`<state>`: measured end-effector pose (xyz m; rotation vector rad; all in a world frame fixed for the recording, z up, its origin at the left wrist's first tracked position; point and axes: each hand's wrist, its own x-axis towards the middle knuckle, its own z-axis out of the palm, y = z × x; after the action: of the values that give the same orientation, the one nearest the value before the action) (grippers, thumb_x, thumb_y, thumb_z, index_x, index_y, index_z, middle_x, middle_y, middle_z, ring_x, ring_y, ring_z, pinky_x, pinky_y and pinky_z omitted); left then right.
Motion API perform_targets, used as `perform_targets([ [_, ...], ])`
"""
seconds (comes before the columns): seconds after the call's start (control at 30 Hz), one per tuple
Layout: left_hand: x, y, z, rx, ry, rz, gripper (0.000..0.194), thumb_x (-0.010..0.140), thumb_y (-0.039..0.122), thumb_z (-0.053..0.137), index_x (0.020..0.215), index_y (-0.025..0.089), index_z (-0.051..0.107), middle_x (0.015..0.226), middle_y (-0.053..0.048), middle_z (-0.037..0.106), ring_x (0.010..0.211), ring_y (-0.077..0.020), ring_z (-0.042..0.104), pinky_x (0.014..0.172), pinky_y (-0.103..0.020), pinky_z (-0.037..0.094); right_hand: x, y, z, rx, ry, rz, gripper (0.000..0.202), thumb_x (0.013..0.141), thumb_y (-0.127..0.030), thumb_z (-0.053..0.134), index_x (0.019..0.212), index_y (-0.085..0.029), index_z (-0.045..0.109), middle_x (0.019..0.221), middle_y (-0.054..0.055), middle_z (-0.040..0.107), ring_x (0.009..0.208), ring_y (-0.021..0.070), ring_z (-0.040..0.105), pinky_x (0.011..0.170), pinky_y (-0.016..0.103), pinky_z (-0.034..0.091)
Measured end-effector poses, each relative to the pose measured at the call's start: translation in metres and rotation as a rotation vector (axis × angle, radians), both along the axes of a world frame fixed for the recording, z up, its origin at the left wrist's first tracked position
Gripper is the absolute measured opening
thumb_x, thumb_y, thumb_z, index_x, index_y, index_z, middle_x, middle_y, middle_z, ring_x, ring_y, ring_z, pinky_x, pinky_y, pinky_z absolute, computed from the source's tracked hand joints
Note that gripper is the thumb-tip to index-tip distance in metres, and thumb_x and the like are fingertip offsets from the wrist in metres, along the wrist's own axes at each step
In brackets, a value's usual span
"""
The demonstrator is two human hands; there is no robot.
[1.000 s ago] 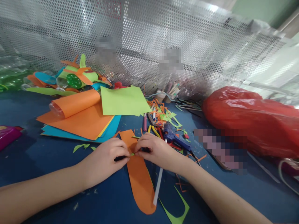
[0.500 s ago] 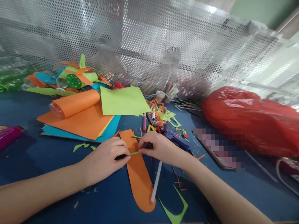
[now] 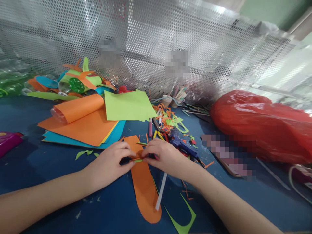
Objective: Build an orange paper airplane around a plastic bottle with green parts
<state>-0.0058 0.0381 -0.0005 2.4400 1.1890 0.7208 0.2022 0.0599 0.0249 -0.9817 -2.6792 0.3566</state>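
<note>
An orange paper strip (image 3: 143, 191) with a rounded near end lies on the blue table between my hands. Across its upper part runs a thin green strip (image 3: 138, 160). My left hand (image 3: 115, 162) pinches the orange paper's left edge at that crossing. On the right edge, the fingertips of my right hand (image 3: 161, 156) are pressed together on the same paper. A white stick (image 3: 161, 191) rests with its lower end over the paper's rounded end.
Orange and blue sheets (image 3: 80, 128) lie at the left, beside a green sheet (image 3: 129, 105). A blue glue gun (image 3: 184, 146), paper scraps (image 3: 168, 115) and a phone (image 3: 226, 157) are right of centre. A red bag (image 3: 260, 126) bulges at the right.
My right hand has shifted slightly left, closer to my left hand. An orange fold or edge now shows between my fingertips above the green strip.
</note>
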Motion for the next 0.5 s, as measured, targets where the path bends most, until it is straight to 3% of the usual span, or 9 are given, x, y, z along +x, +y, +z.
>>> perform_targets([
  [0.5, -0.0010, -0.0017, 0.0017, -0.018, 0.004, -0.108, 0.015, 0.088, 0.013, 0.052, 0.077, 0.020, 0.060, 0.081, 0.000, 0.061, 0.084, -0.0170, 0.056, 0.083, -0.033, 0.043, -0.0001, -0.0007, 0.0033, -0.071, 0.039, 0.084, 0.016, 0.077, -0.001, 0.061, 0.082, -0.017, 0.064, 0.080, 0.002, 0.063, 0.080, 0.0149, 0.055, 0.074, 0.026, 0.044],
])
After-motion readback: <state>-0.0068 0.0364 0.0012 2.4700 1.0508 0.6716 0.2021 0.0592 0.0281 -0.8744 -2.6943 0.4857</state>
